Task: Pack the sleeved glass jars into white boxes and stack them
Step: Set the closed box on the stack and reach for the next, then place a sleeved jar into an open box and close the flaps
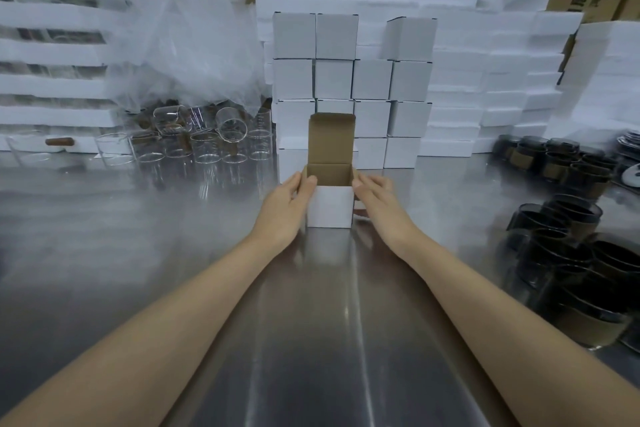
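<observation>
Hands steady an open box (330,206) at the centre of the tabletop (311,322). The left hand (287,208) grips its 9 o'clock side and the right hand (377,201) its 3 o'clock side, thumbs on the front rim, fingers (379,181) wrapped round. Its lid (330,139) stands upright at 12 o'clock, and no jar shows inside. Sleeved jars (571,218) cluster well apart at 3 to 4 o'clock. The stack (370,80) of shut boxes rises just behind at 12. Likely risks:

- Squeezing could buckle the thin walls.
- Freeing a hand to fetch a jar could let the light box slide on the slick steel.
- A jar lowered askew could catch the rim.
- Pushing back could nudge the stack.
</observation>
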Demonstrator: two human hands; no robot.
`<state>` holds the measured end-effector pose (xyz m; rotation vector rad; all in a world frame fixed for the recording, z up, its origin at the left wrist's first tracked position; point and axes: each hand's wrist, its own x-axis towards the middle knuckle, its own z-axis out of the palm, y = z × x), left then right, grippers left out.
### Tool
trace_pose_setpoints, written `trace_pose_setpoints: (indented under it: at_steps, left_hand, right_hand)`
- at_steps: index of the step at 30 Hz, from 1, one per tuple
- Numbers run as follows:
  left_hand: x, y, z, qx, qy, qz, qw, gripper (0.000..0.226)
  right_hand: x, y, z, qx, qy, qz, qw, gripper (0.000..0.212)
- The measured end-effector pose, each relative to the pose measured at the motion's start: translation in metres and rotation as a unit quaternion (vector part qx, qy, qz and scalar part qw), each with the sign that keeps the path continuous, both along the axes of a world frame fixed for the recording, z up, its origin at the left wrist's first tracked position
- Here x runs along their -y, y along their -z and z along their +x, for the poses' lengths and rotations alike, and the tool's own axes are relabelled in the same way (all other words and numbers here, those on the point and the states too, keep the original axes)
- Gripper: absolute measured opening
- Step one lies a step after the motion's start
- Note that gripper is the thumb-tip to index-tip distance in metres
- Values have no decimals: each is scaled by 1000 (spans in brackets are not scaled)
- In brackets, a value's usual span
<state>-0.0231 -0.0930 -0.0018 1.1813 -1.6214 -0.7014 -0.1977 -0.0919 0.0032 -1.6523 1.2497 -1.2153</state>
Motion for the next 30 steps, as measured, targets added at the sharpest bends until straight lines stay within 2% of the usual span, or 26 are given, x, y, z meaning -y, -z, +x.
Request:
trace_pose_setpoints:
  at_steps: [1,2,5,10,13,16,19,23,26,30]
  left_hand:
    - [-2,1,0,34,1,-4,999,22]
    - [-4,1,0,53,9,-9,999,20]
    - [-3,2,0,62,40,-19,997,32]
    - [0,6,-3,62,50,36,996,57]
    - [2,5,-2,29,37,45,998,61]
    - [1,4,0,-10,54,53,997,75]
    - [0,1,2,-27,92,60,994,86]
    - [2,-1,6,-28,107,68,992,80]
    - [4,1,9,-32,122,70,990,72]
    - [4,1,9,-28,128,42,991,77]
  right_hand:
    - [-1,0,0,-43,-15,-5,999,45]
    - [-1,2,-1,-92,-30,-14,995,54]
    - [1,5,-3,-155,-33,-40,987,69]
    - [0,8,-2,-70,-10,-14,997,69]
    - [-1,10,-2,-56,-12,-33,998,77]
    - [-4,6,-5,-31,-70,-52,996,97]
    - [-2,4,-8,-41,-104,-54,992,101]
    - [-5,4,-4,-81,-45,-53,994,124]
    - [-7,3,-4,-131,-51,-68,988,117]
    - [-7,1,-3,-145,-46,-76,985,108]
